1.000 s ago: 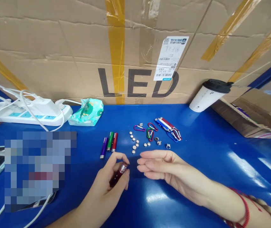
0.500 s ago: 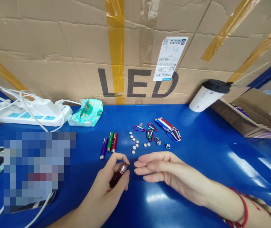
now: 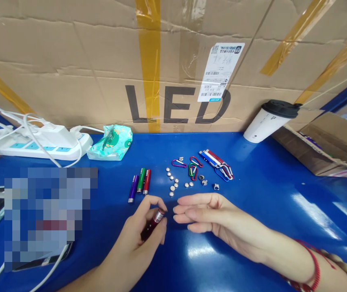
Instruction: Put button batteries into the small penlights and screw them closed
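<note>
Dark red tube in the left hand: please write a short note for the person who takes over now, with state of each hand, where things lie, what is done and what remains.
Left hand: closed around the dark red tube, its silver end pointing up toward the right hand.
Right hand: open, empty, fingers close to that silver end, not touching it.
On the blue table: three more tubes, purple, green and red, side by side; loose button cells; coloured carabiners; a cluster of tubes already wearing clips.
Done: judging by that cluster, several pieces look assembled.
Left: seemingly the held tube and the three lying ones.
</note>
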Tool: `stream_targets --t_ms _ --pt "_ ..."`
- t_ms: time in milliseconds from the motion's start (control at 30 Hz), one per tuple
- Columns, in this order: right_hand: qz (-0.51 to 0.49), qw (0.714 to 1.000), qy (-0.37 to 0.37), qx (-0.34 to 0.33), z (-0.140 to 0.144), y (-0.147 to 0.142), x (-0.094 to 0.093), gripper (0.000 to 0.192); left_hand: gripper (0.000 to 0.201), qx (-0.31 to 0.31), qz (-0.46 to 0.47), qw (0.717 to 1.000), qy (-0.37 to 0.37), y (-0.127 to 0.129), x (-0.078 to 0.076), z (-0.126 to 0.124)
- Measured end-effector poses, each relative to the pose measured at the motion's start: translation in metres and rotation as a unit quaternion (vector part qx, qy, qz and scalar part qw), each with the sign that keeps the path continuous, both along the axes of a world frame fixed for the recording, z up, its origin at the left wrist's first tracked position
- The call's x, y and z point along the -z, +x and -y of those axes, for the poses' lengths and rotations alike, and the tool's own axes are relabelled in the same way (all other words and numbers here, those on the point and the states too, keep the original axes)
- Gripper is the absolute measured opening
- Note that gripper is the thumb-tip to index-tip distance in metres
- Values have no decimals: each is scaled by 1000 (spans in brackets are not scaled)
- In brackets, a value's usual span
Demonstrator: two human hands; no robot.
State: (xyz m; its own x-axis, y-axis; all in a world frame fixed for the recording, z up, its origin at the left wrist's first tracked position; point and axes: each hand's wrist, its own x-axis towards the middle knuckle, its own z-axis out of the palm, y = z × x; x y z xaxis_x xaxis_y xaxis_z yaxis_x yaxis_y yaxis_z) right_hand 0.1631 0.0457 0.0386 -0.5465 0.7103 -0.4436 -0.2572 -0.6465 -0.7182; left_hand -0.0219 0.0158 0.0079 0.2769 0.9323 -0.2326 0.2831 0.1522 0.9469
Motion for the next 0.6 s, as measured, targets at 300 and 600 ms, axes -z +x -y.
stream_targets --t_ms 300,600 --pt "-8 1000 16 -9 0 1 9 14 3 2 19 1000 9 -2 4 2" --pt "0 1000 22 -13 -1 1 13 14 3 2 13 1000 22 -2 6 1"
